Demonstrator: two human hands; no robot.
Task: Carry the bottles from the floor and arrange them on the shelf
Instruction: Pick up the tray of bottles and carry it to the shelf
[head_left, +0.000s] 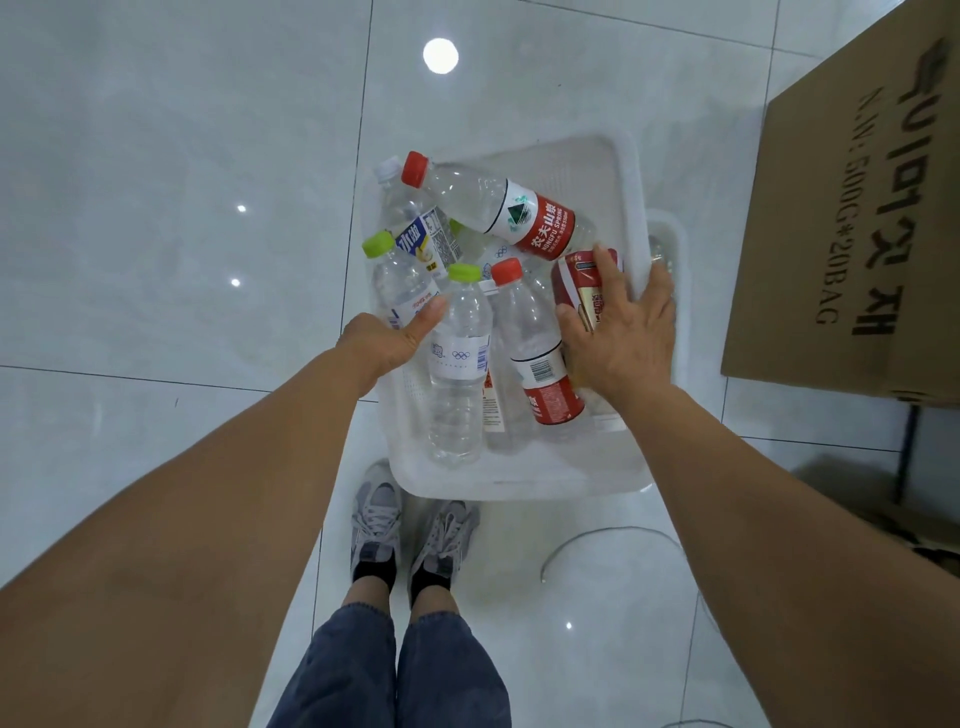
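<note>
- The fingers of the left hand (382, 340) were tucked out of sight under its own back, so whether its grip held anything could not be told. Only the thumb showed, stretched forward against the shoulder of a green-capped bottle (460, 374).
- The right hand (623, 332) covered much of a red can (574, 283). Its grip was wide, with the fingers spread and fairly straight. The thumb lay on the can's left side, one finger ran over its top, and the outer fingers reached the right rim of the white basket (519, 486).
- The can's lower end was hidden under the palm, and its print was too small to read.
- A red-capped bottle (530, 332) lay just left of the right hand, between the two hands, touching the green-capped bottle.
- A red-labelled bottle (519, 213) lay slantwise across the far end of the heap, apart from both hands.
- A white-capped bottle (415, 228) and a second green-capped one (397, 280) lay at the far left, partly buried. More bottles beneath them were hard to tell apart.
- All the bottles lay in the basket, which stood on the tiled floor (156, 208) just ahead of the person's shoes (376, 519).
- Beyond the basket's right rim a smaller white container (670, 228) was mostly hidden.
- A cardboard box (841, 234) was cut off at the right edge.
</note>
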